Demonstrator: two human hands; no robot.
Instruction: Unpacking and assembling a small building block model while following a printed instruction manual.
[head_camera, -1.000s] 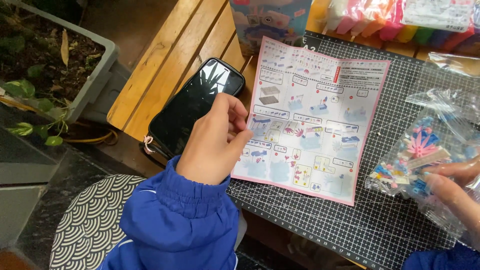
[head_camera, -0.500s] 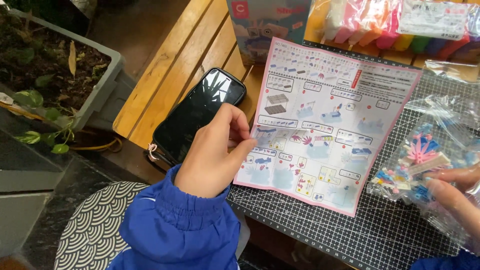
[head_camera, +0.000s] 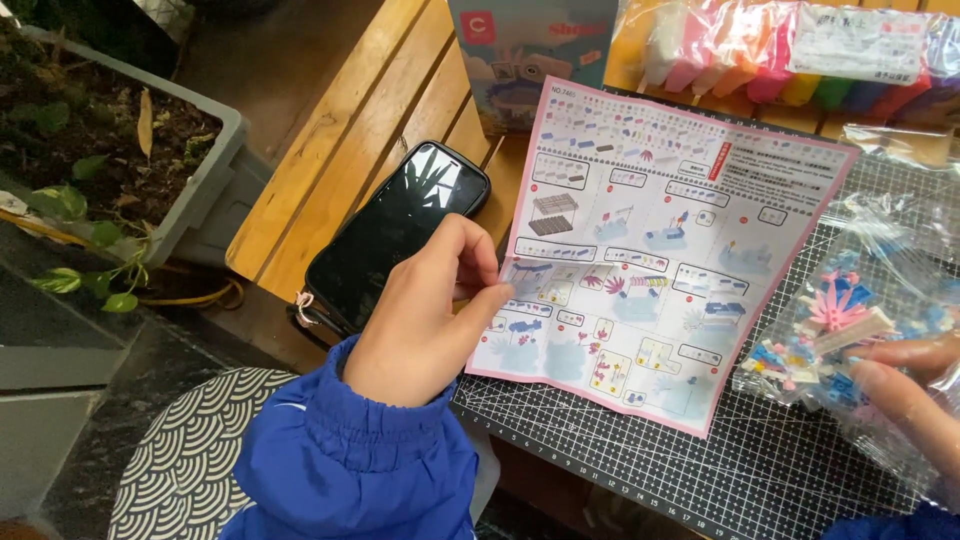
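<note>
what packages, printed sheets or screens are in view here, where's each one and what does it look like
Instruction sheet: pink-edged creased paper on the grid mat, left hand pinching its left edge.
Phone: black, dark screen, on the wooden slats left of the sheet.
Box: blue carton at the top, upright.
Clay pack: clear wrap with rainbow-coloured bars, top right.
Brick bag: clear plastic with small pink, blue and white pieces, under the right hand.

home patio: slatted wooden table, planter box, cutting mat.
</note>
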